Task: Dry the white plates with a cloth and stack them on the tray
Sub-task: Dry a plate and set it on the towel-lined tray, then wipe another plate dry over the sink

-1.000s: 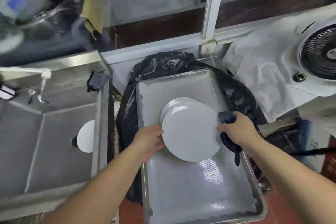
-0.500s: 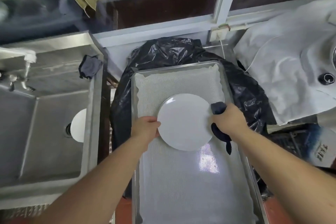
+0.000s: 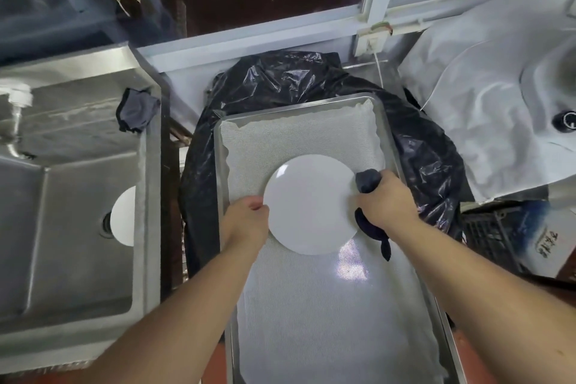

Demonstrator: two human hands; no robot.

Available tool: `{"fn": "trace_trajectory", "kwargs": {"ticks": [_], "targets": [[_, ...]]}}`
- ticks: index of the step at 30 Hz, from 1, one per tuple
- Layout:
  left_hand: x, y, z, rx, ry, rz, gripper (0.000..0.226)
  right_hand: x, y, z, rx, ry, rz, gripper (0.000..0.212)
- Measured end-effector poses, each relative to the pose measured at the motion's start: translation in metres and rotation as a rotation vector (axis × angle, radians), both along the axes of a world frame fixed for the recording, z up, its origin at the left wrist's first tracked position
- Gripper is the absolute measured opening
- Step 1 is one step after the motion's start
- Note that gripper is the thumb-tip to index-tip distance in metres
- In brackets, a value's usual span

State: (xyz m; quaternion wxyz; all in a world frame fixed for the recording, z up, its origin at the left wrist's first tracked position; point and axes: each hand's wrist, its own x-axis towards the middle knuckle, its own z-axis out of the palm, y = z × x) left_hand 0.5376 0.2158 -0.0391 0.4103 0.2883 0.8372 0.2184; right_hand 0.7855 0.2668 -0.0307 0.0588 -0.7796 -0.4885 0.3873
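Note:
A white plate (image 3: 310, 204) lies over the metal tray (image 3: 386, 121), which is lined with a grey mesh mat (image 3: 299, 140). My left hand (image 3: 246, 221) grips the plate's left rim with curled fingers. My right hand (image 3: 388, 206) is at the plate's right rim and holds a dark blue cloth (image 3: 369, 182), whose tail hangs down onto the mat. The plate that lay beneath is hidden under the top one. Another white plate (image 3: 124, 215) leans in the steel sink (image 3: 71, 227) at the left.
The tray sits on a black plastic bag (image 3: 430, 165). A second dark cloth (image 3: 135, 115) hangs on the sink's rim, near the tap (image 3: 17, 106) at the far left. White sheeting (image 3: 486, 121) covers things at the right, above a dark crate (image 3: 492, 234).
The top plate came down from its offset position onto the plate beneath, which is now covered. Both hands stayed at its rims, and the camera view drifted.

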Motion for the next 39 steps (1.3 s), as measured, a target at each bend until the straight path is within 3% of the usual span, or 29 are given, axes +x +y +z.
{"fn": "trace_trajectory", "kwargs": {"ticks": [9,20,26,30,33,39], "targets": [[0.0,0.001,-0.006,0.028,0.032,-0.025,0.022,-0.002,-0.001,-0.007,0.001,-0.081,0.037,0.024],[0.001,-0.003,-0.004,0.063,0.059,-0.072,0.02,0.011,-0.011,0.001,0.049,-0.018,0.032,0.036],[-0.003,-0.016,0.011,0.049,0.13,-0.096,0.033,0.024,-0.025,0.021,0.117,-0.055,0.084,0.035],[-0.014,-0.043,0.03,-0.016,0.224,-0.313,0.04,0.019,-0.033,0.043,0.202,-0.202,0.283,0.023],[-0.019,-0.067,0.045,-0.029,0.315,-0.446,0.042,0.005,-0.042,0.06,0.238,-0.303,0.485,0.029],[-0.03,-0.109,0.079,0.044,0.434,-0.513,0.043,-0.038,-0.072,0.095,0.305,-0.383,0.767,0.032]]}}
